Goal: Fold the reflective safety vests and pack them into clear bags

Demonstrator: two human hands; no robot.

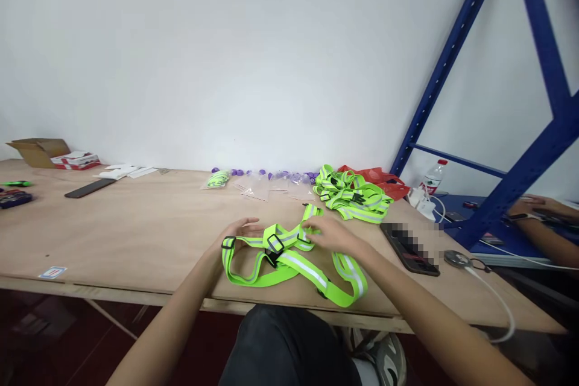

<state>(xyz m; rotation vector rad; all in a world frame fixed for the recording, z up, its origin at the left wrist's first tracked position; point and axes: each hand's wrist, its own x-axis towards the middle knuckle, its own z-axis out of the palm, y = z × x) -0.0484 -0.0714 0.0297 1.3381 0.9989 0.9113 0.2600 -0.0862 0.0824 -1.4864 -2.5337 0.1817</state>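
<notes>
A neon-yellow reflective vest (301, 262) of elastic straps with grey stripes and black buckles lies loosely spread near the table's front edge. At its left side, my left hand (239, 233) has its fingers stretched out behind the straps, not closed on them. My right hand (332, 236) is at the upper right of the vest, its fingers closed on a strap; the fingertips are partly hidden by the band. A black slide buckle (275, 243) shows in the middle of the vest.
Behind lie a heap of similar vests (355, 196), a red plastic bag (380, 180), clear bags (257, 186) and a bagged vest (218, 179). A phone (409, 250) and cabled disc (456, 259) lie right, beside a blue rack (511, 193). Another person's arm (543, 235) shows far right.
</notes>
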